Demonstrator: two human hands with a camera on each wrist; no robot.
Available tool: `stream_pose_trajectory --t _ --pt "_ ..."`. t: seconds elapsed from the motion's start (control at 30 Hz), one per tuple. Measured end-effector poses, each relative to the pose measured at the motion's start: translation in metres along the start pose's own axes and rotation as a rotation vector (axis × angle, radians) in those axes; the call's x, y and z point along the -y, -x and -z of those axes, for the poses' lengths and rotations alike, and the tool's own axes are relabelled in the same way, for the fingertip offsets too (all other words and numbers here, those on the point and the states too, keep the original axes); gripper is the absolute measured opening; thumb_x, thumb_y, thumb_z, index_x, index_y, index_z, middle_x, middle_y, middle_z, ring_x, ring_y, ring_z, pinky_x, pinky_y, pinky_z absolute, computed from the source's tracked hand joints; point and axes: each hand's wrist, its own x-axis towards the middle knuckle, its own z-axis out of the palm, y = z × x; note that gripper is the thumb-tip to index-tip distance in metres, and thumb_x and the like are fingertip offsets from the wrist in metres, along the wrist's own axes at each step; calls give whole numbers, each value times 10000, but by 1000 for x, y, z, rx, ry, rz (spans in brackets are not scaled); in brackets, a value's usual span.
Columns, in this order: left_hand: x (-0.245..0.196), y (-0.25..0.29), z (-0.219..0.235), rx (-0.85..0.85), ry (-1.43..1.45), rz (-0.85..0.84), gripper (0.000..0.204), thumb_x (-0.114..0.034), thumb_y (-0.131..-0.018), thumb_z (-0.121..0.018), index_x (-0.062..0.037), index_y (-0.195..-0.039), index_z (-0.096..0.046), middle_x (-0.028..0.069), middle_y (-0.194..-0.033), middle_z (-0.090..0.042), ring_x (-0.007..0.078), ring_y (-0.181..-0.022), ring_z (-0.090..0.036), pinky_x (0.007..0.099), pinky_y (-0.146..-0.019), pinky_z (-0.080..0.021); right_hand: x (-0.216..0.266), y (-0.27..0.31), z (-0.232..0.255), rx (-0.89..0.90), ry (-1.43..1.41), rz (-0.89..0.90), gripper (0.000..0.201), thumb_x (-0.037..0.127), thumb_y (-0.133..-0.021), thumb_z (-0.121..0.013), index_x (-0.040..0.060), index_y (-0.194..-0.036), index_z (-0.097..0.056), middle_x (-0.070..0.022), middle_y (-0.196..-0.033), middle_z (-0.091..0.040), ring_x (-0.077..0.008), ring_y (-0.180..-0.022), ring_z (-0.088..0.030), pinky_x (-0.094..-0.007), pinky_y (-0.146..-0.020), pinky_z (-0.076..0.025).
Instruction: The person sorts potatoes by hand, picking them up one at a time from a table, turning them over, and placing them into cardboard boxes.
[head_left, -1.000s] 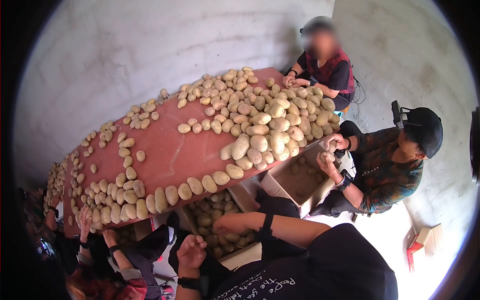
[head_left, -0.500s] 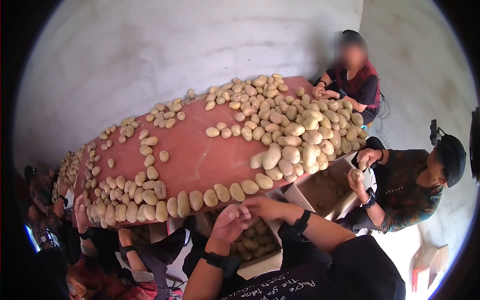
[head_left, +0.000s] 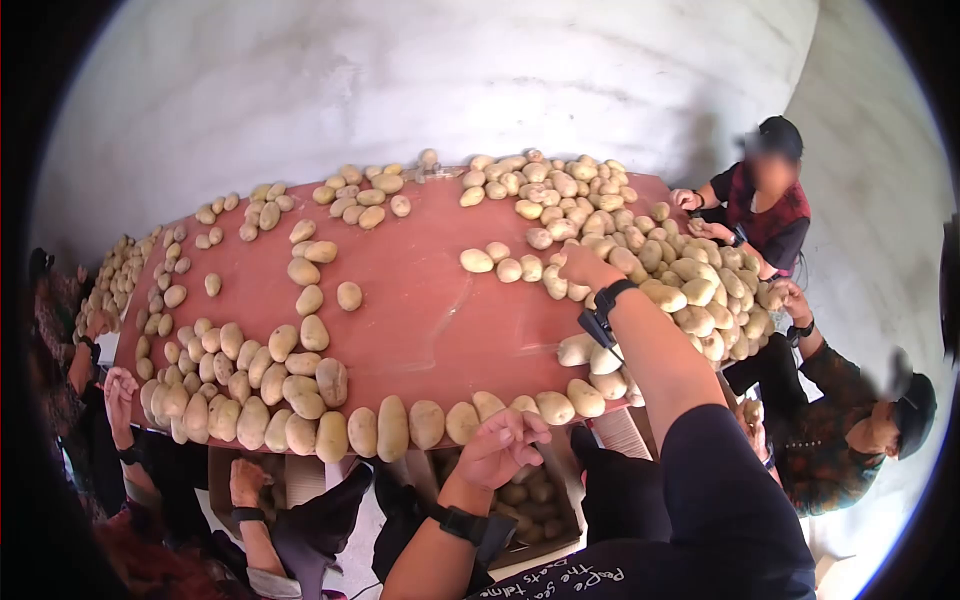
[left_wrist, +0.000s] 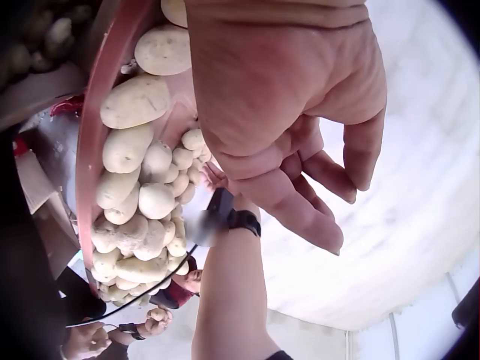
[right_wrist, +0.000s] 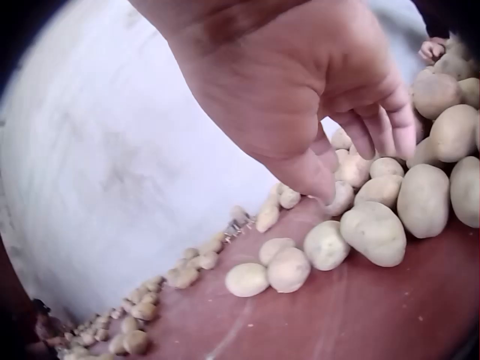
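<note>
My right hand [head_left: 586, 267] reaches across the red tabletop [head_left: 430, 310] to the near-left edge of a large potato heap [head_left: 720, 300]. In the right wrist view its thumb tip is right at a small potato [right_wrist: 340, 198], with the other fingers spread apart, bent downward over the heap. A short row of potatoes [right_wrist: 289, 270] lies beside it. My left hand [head_left: 500, 447] hovers at the table's front edge, by a line of potatoes [head_left: 427, 424]. Its fingers hang loosely bent with nothing in them, as the left wrist view shows.
Below the table edge stands a cardboard box of potatoes [head_left: 535, 510]. Packed potatoes [head_left: 240, 385] cover the table's left front, and small groups [head_left: 360, 195] lie along the wall side. Two people [head_left: 770, 200] sit at the right; another person's hands [head_left: 120, 395] are at the left.
The head view has swung right. My right hand has gone from above the box under the table edge out over the tabletop to the heap. My left hand has risen to the front edge.
</note>
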Motion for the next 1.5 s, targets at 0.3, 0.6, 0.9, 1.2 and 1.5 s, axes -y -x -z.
stream_pose_trajectory --t 0.3,0.6,0.9,1.2,1.5 --pt "-21 -5 -7 -56 -67 -89 159 -139 -931 -544 15 -890 -547 205 -1118 -551 294 -1066 -597 362 -827 -584 66 16 24 371 281 -184 630 209 -680 -776 131 -1252 -524 -143 -1209 -589 -322 -1158 -554 -497 -931 -451" --pt "-25 -9 -6 -34 -89 -147 122 -124 -941 -520 -13 -901 -553 165 -1160 -558 256 -1100 -579 374 -888 -556 67 27 -7 339 608 105 543 133 -598 -822 172 -1110 -645 -74 -1138 -597 -273 -1197 -481 -509 -874 -416" --pt "-20 0 12 -274 -103 -277 180 -163 -922 -520 -8 -1005 -559 171 -1201 -559 272 -1119 -563 385 -917 -524 71 84 -10 170 375 267 410 107 -655 -766 47 -1039 -633 -169 -1128 -598 -356 -1075 -572 -473 -833 -471" --pt "-9 -7 -10 -453 -188 -183 480 -336 -939 -470 -45 -1319 -431 119 -1367 -451 277 -1273 -437 486 -1009 -440 140 214 67 212 -419 435 297 228 -793 -674 53 -1029 -632 -179 -926 -647 -312 -857 -637 -390 -743 -496" --pt "-11 -1 -25 -487 -229 -90 372 -392 -972 -444 -54 -1116 -503 142 -920 -599 222 -786 -609 293 -557 -501 75 143 40 167 -392 274 281 271 -860 -621 48 -1027 -664 -146 -867 -682 -248 -771 -649 -344 -699 -506"
